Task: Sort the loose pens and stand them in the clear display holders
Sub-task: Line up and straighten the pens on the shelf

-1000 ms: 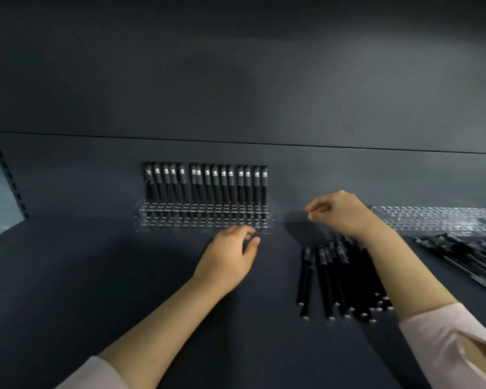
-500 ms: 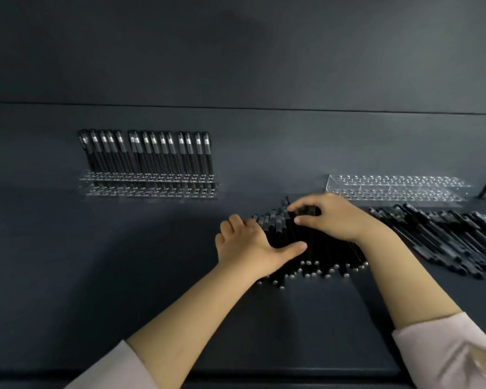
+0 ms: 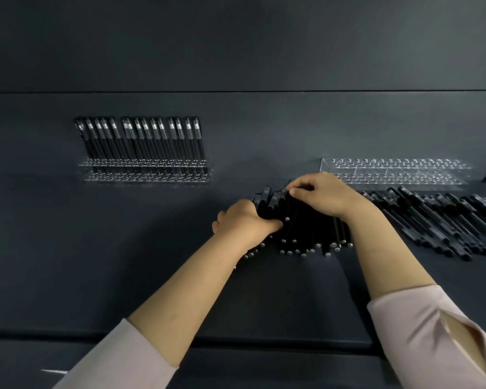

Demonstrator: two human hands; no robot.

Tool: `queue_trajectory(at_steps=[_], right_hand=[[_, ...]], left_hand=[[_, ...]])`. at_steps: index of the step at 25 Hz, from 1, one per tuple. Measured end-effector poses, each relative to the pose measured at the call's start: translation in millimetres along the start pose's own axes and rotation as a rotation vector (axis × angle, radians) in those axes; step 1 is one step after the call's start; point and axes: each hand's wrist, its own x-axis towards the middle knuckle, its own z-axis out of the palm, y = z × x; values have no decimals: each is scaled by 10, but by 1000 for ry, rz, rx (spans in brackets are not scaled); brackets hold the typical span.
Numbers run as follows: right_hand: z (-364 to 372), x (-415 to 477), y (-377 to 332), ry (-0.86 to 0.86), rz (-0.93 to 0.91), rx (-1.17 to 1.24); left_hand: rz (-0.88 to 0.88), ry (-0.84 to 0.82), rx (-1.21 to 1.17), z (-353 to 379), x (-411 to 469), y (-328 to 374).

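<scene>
A pile of loose black pens lies on the dark shelf, silver ends toward me. My left hand wraps round the pile's left side, fingers hidden under the pens. My right hand rests on top of the pile, its fingertips pinching pens near their caps. A clear holder at the back left carries one row of upright black pens. A second clear holder at the back right stands with nothing in its holes.
More loose black pens are spread in a fan on the right of the shelf, in front of the right holder. The shelf's front edge runs below my forearms. A dark back panel rises behind both holders.
Both hands left the filled holder and came down onto the pile of pens. The left hand has closed further round the pile's left side; my view swung right.
</scene>
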Motion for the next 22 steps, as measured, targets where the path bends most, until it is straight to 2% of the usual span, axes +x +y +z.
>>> queue_trajectory(at_steps=[5,10,14,19,22], right_hand=[[-15,-14,-4,6,-2,55],[2,-19,-17,3,4,39],[4,-23,-16,14,5,25],[23,-34,-66,135,-15,33],[78,-61,-221,237,-79,118]], left_hand=[[31,9,-149,-29,8,-45],[112,69,-139,-26,-25,-57],[76,84,-199,-118,-2,-93],[-21,25,-363,-264,24,-132],[-52,-107,-628,-413,8,-192]])
